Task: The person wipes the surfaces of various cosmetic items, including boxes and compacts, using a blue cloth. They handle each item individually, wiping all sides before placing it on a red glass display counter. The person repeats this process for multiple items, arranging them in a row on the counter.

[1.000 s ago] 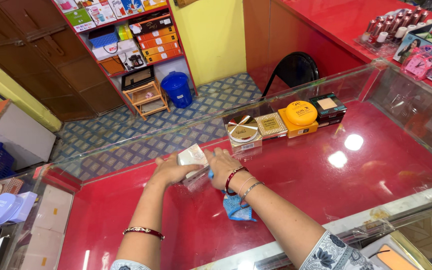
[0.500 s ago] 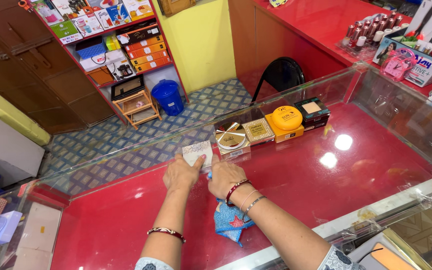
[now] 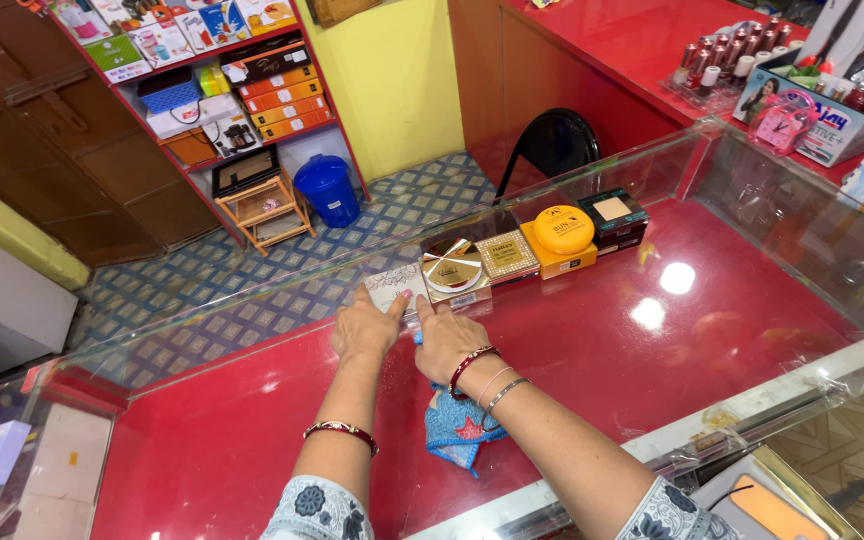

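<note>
Both my hands reach across the red shelf [image 3: 652, 370] of a glass display case. My left hand [image 3: 365, 327] lies flat with its fingertips on a small white and pink box [image 3: 390, 284], which stands against the front glass. My right hand [image 3: 447, 342] is beside it, index finger stretched to the box's right edge. A blue patterned cloth [image 3: 457, 428] is tucked under my right palm and wrist. The box is at the left end of a row: a round gold compact box [image 3: 454, 270], a gold square box [image 3: 508, 254], an orange round compact [image 3: 563, 230] and a dark box [image 3: 612, 212].
Glass walls [image 3: 752, 185] close the case at the front and right. A red counter behind holds nail polish bottles [image 3: 722, 60] and a printed carton [image 3: 812, 115]. Beyond the glass are a black chair [image 3: 552, 145], a blue bin [image 3: 328, 188] and stocked shelves [image 3: 242, 90].
My hands carried the small box forward from mid-shelf to the front glass and set it down beside the gold compact box. The blue cloth moved along under my right hand.
</note>
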